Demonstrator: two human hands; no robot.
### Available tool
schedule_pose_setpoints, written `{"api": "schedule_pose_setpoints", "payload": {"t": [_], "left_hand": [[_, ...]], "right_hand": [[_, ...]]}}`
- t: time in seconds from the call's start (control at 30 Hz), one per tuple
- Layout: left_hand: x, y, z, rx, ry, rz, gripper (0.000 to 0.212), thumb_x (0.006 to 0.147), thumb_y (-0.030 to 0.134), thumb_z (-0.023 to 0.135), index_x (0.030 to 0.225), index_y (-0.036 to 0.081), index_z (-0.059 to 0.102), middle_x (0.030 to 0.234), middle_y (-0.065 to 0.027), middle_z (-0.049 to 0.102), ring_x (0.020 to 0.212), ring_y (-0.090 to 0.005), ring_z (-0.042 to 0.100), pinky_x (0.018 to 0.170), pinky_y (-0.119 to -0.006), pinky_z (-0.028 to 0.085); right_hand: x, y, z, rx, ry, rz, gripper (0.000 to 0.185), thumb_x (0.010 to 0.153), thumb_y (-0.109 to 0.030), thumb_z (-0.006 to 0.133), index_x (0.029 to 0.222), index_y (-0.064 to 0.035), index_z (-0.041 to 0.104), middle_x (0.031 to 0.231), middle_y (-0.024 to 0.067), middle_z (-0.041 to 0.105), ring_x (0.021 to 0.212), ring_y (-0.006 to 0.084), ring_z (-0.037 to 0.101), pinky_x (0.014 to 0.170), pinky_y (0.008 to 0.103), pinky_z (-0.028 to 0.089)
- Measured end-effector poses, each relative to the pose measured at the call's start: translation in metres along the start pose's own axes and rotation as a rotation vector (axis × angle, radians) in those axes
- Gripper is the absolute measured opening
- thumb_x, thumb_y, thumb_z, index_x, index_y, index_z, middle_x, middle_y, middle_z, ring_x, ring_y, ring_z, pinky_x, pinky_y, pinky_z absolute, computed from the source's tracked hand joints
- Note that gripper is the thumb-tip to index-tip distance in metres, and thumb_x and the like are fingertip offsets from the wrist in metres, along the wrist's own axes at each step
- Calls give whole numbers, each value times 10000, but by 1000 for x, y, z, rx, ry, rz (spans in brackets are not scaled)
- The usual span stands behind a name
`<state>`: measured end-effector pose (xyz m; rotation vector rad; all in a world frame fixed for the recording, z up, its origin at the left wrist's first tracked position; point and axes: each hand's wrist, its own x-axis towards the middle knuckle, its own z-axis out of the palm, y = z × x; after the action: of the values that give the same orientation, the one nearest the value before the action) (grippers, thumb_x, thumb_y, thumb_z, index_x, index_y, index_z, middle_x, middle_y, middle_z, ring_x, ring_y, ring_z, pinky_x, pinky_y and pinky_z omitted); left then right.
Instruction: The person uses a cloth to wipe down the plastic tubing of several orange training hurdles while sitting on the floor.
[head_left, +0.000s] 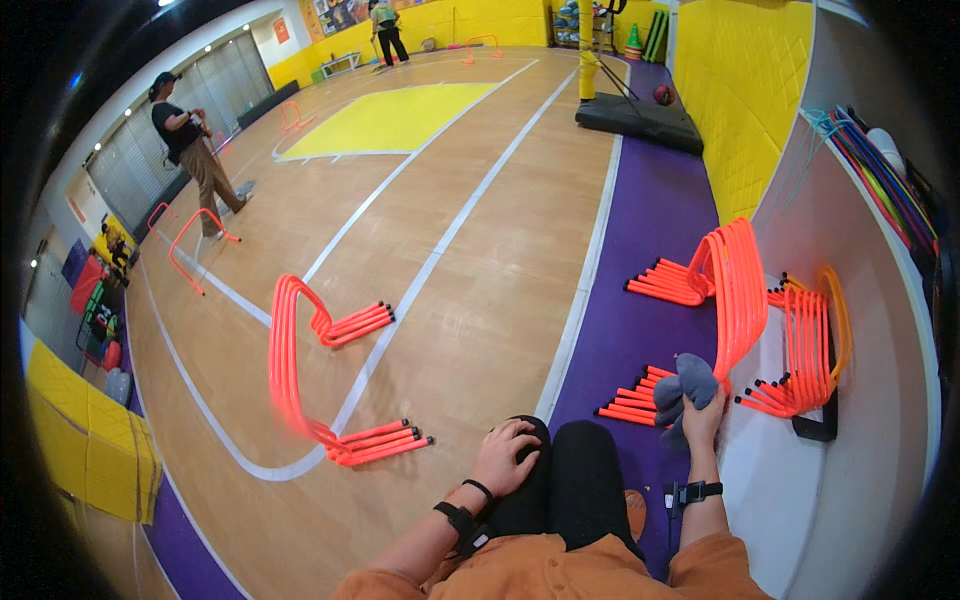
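Note:
My right hand (703, 412) grips a grey cloth (696, 381) at the near end of a row of orange training hurdles (739, 292), which stand nested on the purple floor strip to my right. My left hand (508, 456) rests on my left knee and holds nothing, its fingers slightly bent. In front of me to the left, several more orange hurdles (285, 360) stand nested on the wooden court floor, their black-capped feet towards me. Beside the right-hand row, smaller orange hurdles (808, 352) stand close together on a white surface by the wall.
A person in a dark shirt (176, 124) stands at the left, near a single hurdle (176, 247). Another person (386, 34) is far back. A padded basketball stand base (637, 120) is at the back right, with a ball (664, 94) beside it. Colourful straps (877, 180) hang at right.

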<state>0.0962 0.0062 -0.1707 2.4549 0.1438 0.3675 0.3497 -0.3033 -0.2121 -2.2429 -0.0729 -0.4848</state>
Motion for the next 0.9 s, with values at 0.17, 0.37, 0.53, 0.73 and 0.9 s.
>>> {"api": "schedule_pose_setpoints", "payload": {"t": [0.17,0.37,0.53,0.73,0.9], "left_hand": [[-5,-8,4,-41,-6,-26,186,820,199,678,989,121,680,1234,-81,581,1221,-284,493,988,-427,411],[-4,-5,3,-33,-4,-20,172,818,196,675,974,123,683,1232,-76,583,1226,-279,492,986,-426,411],[-8,-7,1,-41,15,-8,161,818,197,674,960,122,683,1229,-73,584,1221,-280,497,980,-422,421],[-9,-6,2,-30,32,2,211,821,196,675,1017,118,665,1224,-78,584,1217,-283,497,995,-426,410],[-9,-4,5,-190,79,-151,393,825,148,665,1206,105,579,1210,-103,597,1216,-314,496,1008,-421,404]], "right_hand": [[-3,-12,6,92,-236,116,591,709,-128,802,1197,13,500,1151,174,619,1088,321,603,943,400,453],[-12,-60,27,209,-252,8,573,742,-110,778,1219,29,492,1133,173,614,1080,292,599,955,384,444],[-10,-83,33,353,-346,-31,535,771,-75,754,1230,25,499,1160,152,611,1109,265,585,976,372,438],[-25,-138,35,561,-565,-202,490,740,21,737,1185,-4,534,1102,102,634,1037,226,613,911,335,477],[-50,-191,18,384,-858,-422,449,694,5,740,1102,-17,553,994,143,647,971,272,640,864,360,500]]}}
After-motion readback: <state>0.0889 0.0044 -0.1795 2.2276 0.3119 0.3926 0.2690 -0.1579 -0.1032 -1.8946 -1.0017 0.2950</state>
